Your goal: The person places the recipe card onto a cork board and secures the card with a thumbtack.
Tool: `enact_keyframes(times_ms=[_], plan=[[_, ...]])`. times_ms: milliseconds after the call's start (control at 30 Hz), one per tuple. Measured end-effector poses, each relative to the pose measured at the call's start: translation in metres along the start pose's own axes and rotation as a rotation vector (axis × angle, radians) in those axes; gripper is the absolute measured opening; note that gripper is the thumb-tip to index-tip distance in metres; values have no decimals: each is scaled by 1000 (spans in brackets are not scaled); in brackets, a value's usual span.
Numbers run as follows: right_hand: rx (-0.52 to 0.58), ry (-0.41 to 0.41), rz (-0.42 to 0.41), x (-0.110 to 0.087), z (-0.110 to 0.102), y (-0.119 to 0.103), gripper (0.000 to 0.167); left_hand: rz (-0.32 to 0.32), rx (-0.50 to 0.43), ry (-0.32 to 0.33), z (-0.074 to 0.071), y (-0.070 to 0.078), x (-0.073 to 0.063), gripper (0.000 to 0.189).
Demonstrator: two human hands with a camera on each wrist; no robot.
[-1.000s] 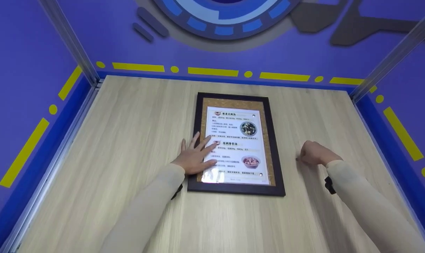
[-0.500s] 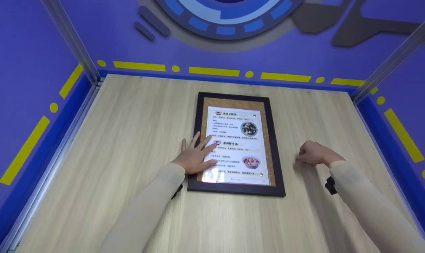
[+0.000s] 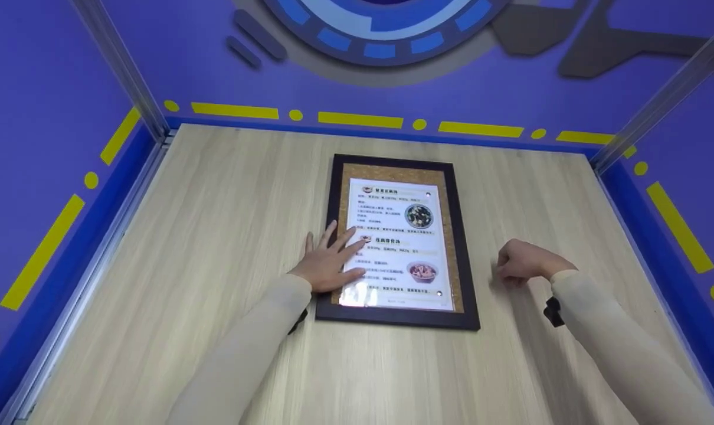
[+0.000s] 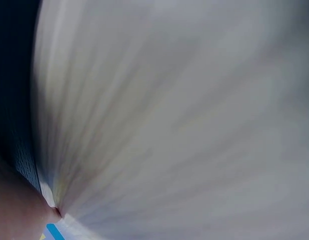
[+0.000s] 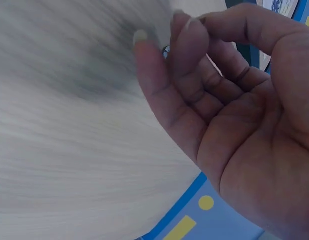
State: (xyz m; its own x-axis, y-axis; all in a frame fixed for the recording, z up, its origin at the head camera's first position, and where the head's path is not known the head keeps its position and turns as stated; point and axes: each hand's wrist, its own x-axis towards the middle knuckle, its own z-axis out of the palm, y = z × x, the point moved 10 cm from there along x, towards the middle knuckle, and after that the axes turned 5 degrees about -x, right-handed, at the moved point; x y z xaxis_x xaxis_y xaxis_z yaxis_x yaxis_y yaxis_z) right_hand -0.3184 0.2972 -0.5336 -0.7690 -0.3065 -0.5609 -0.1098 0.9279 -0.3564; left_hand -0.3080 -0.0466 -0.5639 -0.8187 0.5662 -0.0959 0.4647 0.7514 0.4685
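Note:
On the wooden table lies a dark-framed corkboard (image 3: 469, 283). A white printed sheet (image 3: 386, 212) with two recipes and food pictures rests on its cork, with small silver thumbtacks at its upper right (image 3: 428, 194) and lower right (image 3: 439, 293). My left hand (image 3: 325, 265) rests with spread fingers across the board's left side and the sheet's left edge. To the right of the board, close over the table, my right hand (image 3: 528, 260) has its fingers curled. In the right wrist view, a small shiny thumbtack (image 5: 166, 51) shows between its fingertips, mostly hidden.
The wooden tabletop (image 3: 227, 195) extends around the board. Purple-blue panels with yellow marks (image 3: 360, 121) enclose it at the back and both sides, with metal posts (image 3: 121, 65) at the corners.
My right hand's fingers have drawn slightly up from the tabletop, where a small dark spot showed at their tips. My left hand and the board stay put.

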Motion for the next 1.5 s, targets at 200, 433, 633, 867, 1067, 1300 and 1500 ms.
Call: enact_keyframes(times_ms=[200, 433, 633, 867, 1067, 1300, 1500], plan=[[64, 17, -20, 0, -6, -2, 15, 4, 6, 5, -3, 4, -1, 73], [116, 14, -35, 1, -7, -5, 22, 2, 1, 7, -3, 3, -1, 74], [172, -1, -27, 0, -6, -4, 20, -2, -15, 8, -1, 0, 0, 73], [202, 26, -7, -2, -8, -1, 10, -7, -11, 4, 0, 1, 0, 73], [238, 24, -13, -1, -6, -1, 9, -5, -3, 12, -1, 1, 0, 73], [257, 52, -42, -2, -9, -4, 15, -10, -3, 13, -1, 0, 0, 73], [286, 67, -55, -2, -9, -2, 13, -2, -6, 11, -3, 2, -2, 73]])
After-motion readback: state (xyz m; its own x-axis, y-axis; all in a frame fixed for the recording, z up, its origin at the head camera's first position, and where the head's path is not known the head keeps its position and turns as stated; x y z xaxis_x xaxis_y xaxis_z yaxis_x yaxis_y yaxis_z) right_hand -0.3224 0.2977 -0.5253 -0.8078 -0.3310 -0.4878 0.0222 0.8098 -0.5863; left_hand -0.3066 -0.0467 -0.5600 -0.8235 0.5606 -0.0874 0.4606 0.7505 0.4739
